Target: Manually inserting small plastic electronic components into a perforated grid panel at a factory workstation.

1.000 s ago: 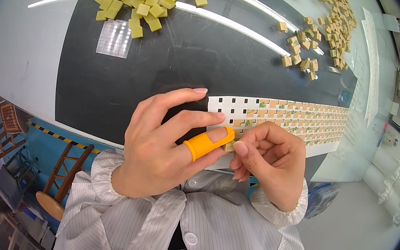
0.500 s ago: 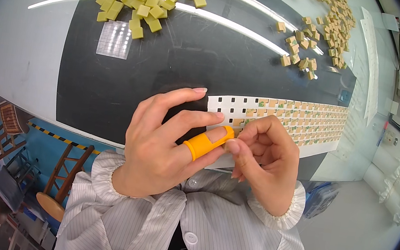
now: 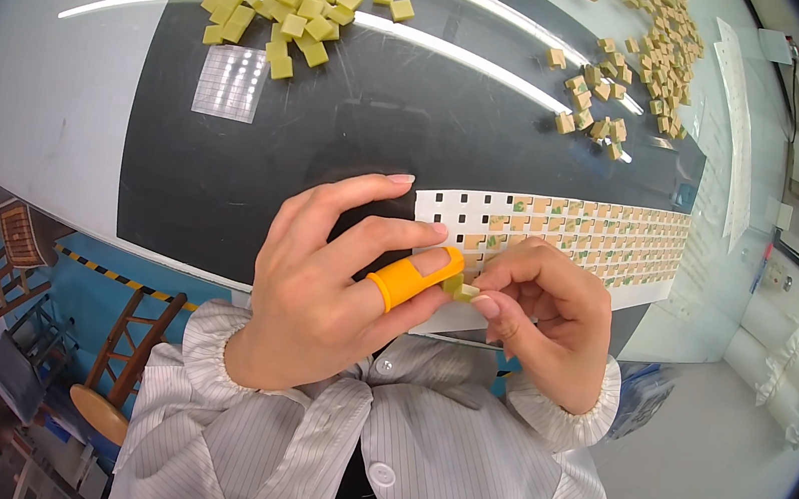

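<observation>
My left hand (image 3: pixel 306 273) wears an orange sleeve (image 3: pixel 403 286) with a cut-out over one finger. Between that fingertip and the thumb sits a small yellow-green piece (image 3: pixel 456 286). My right hand (image 3: pixel 557 321) is closed in a pinch at the piece's right side, where a pale edge or flap shows; whether it is a separate layer I cannot tell. Under and behind both hands lies a white sheet (image 3: pixel 450 207), bearing black squares at its left end and rows of tan and green pieces along the rest. Another left fingertip rests on its left part.
A pile of yellow-green square pieces (image 3: pixel 306 2) lies at the far left of the black mat (image 3: pixel 227 176), beside a clear gridded square (image 3: pixel 228 84). Many small tan blocks (image 3: pixel 671 63) spread over the far right. Wooden chairs (image 3: pixel 128 355) stand beyond the table's left front edge.
My right hand has shifted slightly right and down, away from the left fingertips. More of the yellow-green piece now shows between the hands. The left hand has barely moved.
</observation>
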Available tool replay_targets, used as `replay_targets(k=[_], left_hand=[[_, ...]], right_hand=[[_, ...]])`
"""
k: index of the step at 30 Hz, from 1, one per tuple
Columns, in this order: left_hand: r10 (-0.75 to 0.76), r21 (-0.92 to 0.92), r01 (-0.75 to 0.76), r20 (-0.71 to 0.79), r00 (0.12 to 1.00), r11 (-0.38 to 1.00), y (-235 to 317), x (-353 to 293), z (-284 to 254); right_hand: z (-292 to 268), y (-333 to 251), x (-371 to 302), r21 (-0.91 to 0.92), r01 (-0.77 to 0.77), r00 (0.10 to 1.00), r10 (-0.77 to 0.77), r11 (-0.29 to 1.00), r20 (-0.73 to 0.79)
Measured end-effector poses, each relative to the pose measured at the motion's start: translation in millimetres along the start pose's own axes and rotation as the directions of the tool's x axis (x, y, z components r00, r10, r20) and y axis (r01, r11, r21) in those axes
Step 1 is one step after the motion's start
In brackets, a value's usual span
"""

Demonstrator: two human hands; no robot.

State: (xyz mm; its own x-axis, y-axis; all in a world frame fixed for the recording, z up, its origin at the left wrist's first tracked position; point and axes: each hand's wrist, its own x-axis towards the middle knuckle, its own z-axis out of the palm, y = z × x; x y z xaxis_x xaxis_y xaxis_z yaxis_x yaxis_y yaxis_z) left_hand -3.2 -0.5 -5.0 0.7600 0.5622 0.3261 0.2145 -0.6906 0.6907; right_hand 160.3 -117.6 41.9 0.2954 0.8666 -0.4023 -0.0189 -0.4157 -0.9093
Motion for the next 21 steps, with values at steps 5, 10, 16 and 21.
replay_targets(k=[5,10,16,21], left_hand=[[-0.004,0.004,0.004,0.017,1.0,1.0,0.5,0.5,-1.7],[-0.022,-0.004,0.022,0.029,0.999,1.0,1.6,0.0,-1.8],[-0.023,-0.014,0.024,0.04,0.999,1.0,2.3,1.2,-2.9],[-0.027,-0.011,0.027,0.033,0.999,1.0,1.6,0.2,-3.1]], right_hand=[[-2.9,-2.7,4.1,-0.11,-0.031,0.998,0.038,0.993,0.059],[10.9,0.4,5.2,-0.055,0.006,0.949,-0.023,0.998,-0.314],[22.1,11.6,6.9,-0.506,0.036,0.831,-0.307,0.862,-0.464],[27.2,14.9,10.2,-0.588,0.059,0.81,-0.382,0.807,-0.444]])
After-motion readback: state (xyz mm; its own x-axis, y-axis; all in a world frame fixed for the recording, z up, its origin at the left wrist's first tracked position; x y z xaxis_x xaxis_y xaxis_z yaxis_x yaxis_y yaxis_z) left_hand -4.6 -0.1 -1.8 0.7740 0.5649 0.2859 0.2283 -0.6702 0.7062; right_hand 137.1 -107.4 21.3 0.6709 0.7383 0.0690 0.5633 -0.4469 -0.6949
